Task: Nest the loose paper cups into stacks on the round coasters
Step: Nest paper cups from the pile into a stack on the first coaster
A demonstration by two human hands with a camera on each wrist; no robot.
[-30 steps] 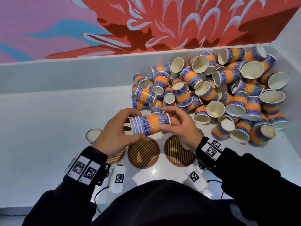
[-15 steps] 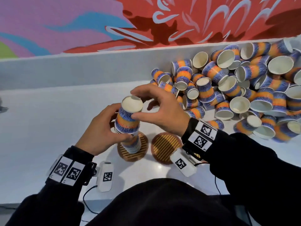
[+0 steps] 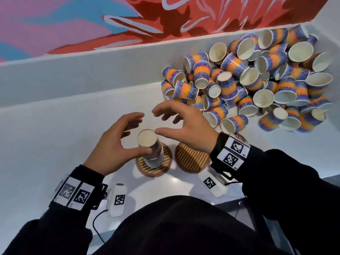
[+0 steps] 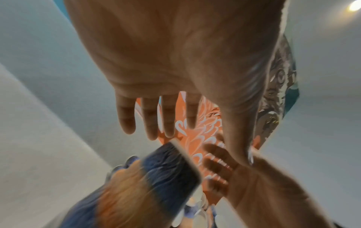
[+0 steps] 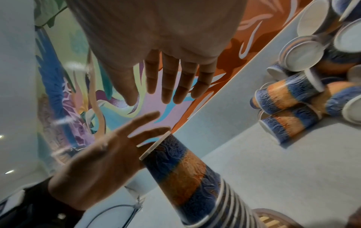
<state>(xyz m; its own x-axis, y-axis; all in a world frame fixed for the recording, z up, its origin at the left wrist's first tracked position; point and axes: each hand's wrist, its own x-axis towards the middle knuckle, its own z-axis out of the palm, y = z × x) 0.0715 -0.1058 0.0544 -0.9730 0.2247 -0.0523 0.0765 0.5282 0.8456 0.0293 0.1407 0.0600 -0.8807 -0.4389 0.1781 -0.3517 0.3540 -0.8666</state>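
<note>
Half a second ago both hands were clasped round the stack of cups; now the left hand (image 3: 112,144) and the right hand (image 3: 185,126) have let go, fingers spread and relaxed, holding nothing. The left thumb tip looks close against the stack's side, though contact cannot be told. One second ago the stack lay sideways between the hands; now it stands on end.

The stack of cups (image 3: 150,147) sits between the two hands, just below the fingertips, on the left coaster (image 3: 163,167). Its long axis is upright, the cups upside down with a pale base facing up and the rolled rims down on the coaster. The right wrist view shows several rims (image 5: 228,205) layered at the bottom; the exact number cannot be told.

Two round coasters show: the one under the stack, and a bare one (image 3: 191,159) beneath the right wrist. Beyond and to the right of the right hand lies the heap of loose cups (image 3: 257,85), several dozen, too tangled to count.
</note>
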